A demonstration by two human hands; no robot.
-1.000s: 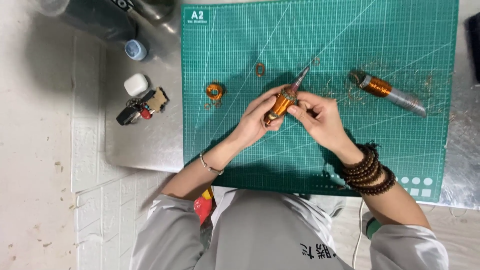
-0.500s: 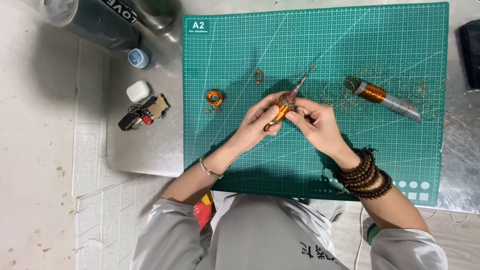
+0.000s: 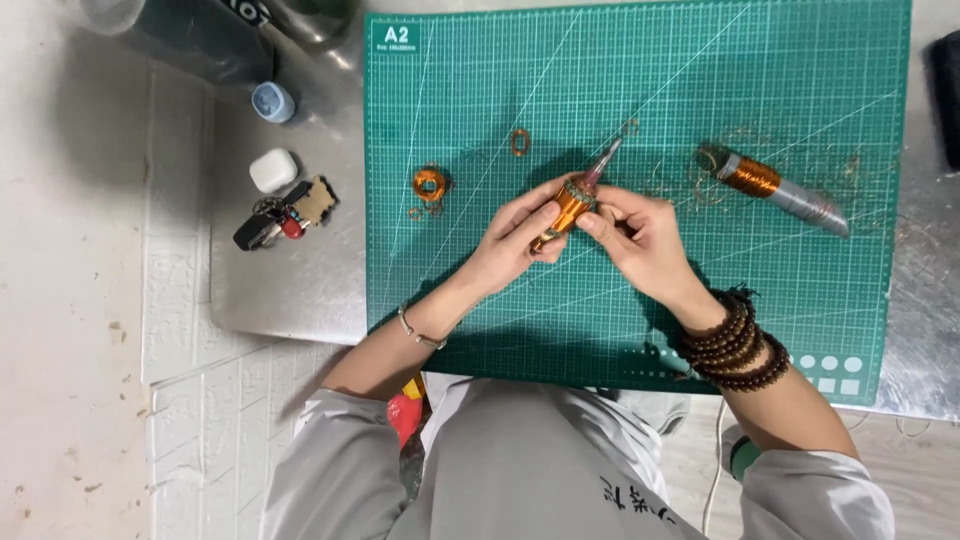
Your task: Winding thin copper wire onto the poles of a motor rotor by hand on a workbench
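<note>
My left hand [image 3: 515, 245] grips a motor rotor [image 3: 566, 208] wound with copper wire, its steel shaft pointing up and to the right over the green cutting mat [image 3: 800, 120]. Beside it, my right hand [image 3: 640, 235] pinches the rotor's upper end with its fingertips; a stack of dark bead bracelets [image 3: 735, 345] circles that wrist. A second copper-wound rotor [image 3: 780, 190] lies on the mat to the right, amid loose strands of wire. Left of my hands lie a small coil of copper wire [image 3: 429, 184] and a tiny wire loop [image 3: 519, 142].
On the metal table [image 3: 290, 290] left of the mat sit a white earbud case [image 3: 273, 170], a bunch of keys [image 3: 285, 213] and a blue bottle cap [image 3: 272, 101]. A dark bottle [image 3: 190, 40] lies at the top left. A black object [image 3: 945, 95] shows at the right edge.
The view has shifted slightly; my hands keep the rotor between them in much the same place, with small finger movements at its upper end.
</note>
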